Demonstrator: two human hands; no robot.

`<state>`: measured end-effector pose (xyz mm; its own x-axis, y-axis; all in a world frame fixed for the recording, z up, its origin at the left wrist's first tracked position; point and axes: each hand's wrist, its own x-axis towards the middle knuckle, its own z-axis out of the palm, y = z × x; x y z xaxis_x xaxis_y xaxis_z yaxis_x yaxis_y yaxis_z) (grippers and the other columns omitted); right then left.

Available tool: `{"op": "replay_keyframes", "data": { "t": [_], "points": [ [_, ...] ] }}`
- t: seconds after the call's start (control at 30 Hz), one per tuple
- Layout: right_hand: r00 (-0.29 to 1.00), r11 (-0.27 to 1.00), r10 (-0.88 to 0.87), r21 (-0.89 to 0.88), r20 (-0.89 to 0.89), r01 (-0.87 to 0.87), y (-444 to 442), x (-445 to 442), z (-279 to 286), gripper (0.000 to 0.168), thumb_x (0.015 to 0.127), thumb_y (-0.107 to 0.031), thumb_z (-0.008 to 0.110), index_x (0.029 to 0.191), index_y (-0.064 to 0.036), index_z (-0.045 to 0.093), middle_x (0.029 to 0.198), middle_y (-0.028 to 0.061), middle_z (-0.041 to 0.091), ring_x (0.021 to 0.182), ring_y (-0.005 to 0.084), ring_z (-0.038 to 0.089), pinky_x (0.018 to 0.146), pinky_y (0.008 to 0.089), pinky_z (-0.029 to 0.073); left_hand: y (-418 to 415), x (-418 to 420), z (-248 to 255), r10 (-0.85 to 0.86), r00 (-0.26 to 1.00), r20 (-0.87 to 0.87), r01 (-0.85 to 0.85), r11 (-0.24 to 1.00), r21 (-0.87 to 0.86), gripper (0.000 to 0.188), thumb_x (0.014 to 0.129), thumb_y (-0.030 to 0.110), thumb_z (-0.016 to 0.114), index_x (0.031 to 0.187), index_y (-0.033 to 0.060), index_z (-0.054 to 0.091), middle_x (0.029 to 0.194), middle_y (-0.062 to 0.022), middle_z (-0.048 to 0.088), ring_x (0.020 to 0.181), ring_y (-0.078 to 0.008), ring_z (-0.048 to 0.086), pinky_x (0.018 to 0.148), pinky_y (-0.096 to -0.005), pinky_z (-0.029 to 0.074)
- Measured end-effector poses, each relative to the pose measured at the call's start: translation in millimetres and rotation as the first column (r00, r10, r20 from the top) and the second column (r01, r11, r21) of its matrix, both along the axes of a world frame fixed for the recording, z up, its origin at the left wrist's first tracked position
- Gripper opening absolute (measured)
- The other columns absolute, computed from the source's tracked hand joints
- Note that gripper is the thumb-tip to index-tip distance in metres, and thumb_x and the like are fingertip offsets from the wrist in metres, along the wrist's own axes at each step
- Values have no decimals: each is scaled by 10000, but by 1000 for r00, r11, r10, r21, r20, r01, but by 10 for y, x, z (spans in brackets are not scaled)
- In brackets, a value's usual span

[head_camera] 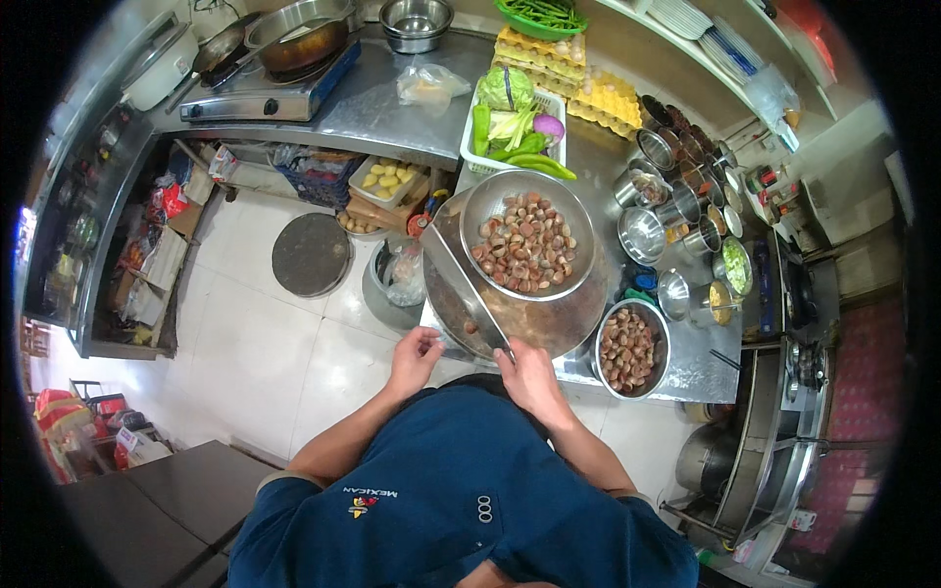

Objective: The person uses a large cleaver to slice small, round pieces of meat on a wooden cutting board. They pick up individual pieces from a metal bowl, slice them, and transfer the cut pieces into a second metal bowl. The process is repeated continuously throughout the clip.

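My right hand (531, 373) grips the handle end of a large kitchen knife (464, 288), whose broad blade points up and left over a round wooden chopping board (566, 323). A single chestnut (470, 326) lies on the board beside the blade. My left hand (416, 359) is at the board's lower left, fingers slightly curled and apart, with nothing seen in it. On the far part of the board rests a metal strainer bowl (470, 220) of brown chestnuts (526, 239). A steel bowl (599, 367) to the right holds more chestnuts (626, 349).
A white basket of vegetables (470, 158) stands beyond the strainer. Steel containers (641, 235) crowd the counter's right side. A gas stove (250, 103) with a pan is at the far left. Below, a lined bin (401, 272) and a round dark board (312, 254) are on the floor.
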<state>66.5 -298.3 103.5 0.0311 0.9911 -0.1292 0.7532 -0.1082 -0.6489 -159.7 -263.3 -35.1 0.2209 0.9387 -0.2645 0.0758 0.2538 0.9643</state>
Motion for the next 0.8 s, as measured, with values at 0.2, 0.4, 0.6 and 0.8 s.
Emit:
{"op": "replay_keyframes", "data": {
  "t": [0.2,0.4,0.6,0.8],
  "points": [
    [965,988,-156,-44,-208,150,-164,-65,115,263,955,-245,672,938,17,650,755,271,662,725,462,660,669,517,510,216,395,208,16,917,399,71,977,-202,288,1004,79,658,1250,-58,599,1005,-86,716,868,-165,681,766,-302,553],
    [966,980,-195,-73,-168,185,-377,145,161,277,951,-245,685,1010,25,678,773,247,676,683,380,649,649,465,503,226,547,55,-86,956,282,108,992,-62,202,1015,40,610,1201,-35,640,979,-55,696,865,-149,666,789,-310,561],
    [949,963,-267,-25,-169,267,-577,271,317,250,960,-209,686,1028,32,683,786,231,687,654,328,648,638,419,501,510,381,121,-421,832,-363,534,786,312,300,925,26,631,1216,-49,644,974,-158,709,860,-245,678,802,-360,555],
    [968,974,-227,-37,-105,224,-505,282,173,254,963,-246,669,924,2,632,740,272,644,754,481,655,664,531,501,634,534,165,-319,853,-413,436,870,230,233,831,20,715,1055,-20,668,931,-187,665,794,-317,675,723,-405,547]
  ]
}}
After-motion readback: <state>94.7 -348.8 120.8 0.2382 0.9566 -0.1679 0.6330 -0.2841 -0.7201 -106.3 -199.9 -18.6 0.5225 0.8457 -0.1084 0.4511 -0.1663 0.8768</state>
